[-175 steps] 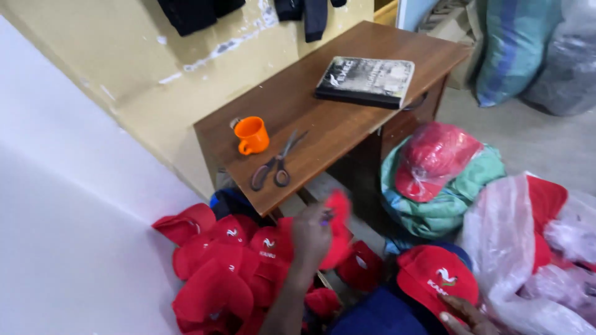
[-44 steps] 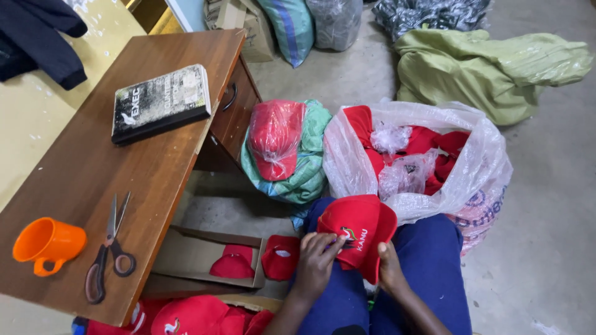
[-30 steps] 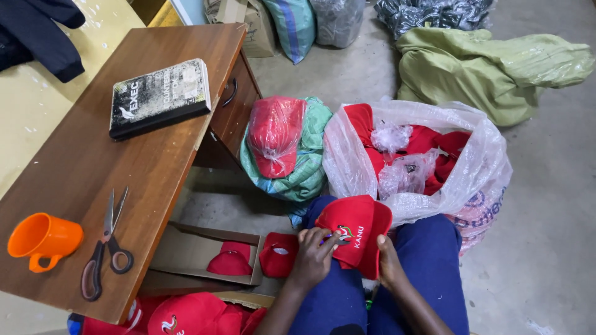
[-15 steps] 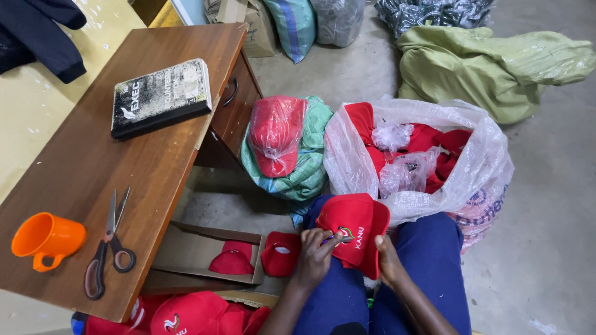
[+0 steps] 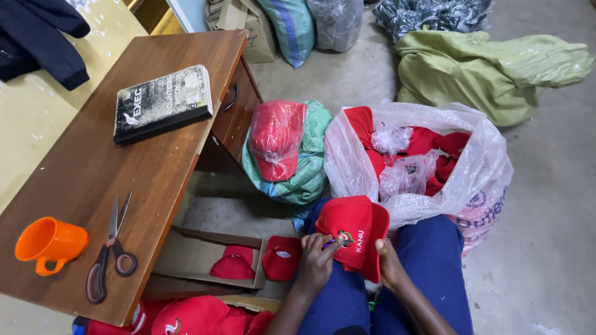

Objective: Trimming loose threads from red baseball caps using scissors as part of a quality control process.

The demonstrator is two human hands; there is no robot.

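Red cap [image 5: 354, 232] looks light and floppy; left hand [image 5: 316, 263] pinches its front, right hand [image 5: 390, 263] clasps its edge.

Hidden from me: small purple item at left hand [image 5: 316, 263] fingertips, too small to identify; red cap [image 5: 354, 232] underside behind right hand [image 5: 390, 265] fingers; forearms cut by bottom edge.

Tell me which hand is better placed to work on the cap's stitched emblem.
Probably the left hand: its fingertips sit right at the emblem on the red cap, with something small pinched there. The right hand only steadies the cap's edge.
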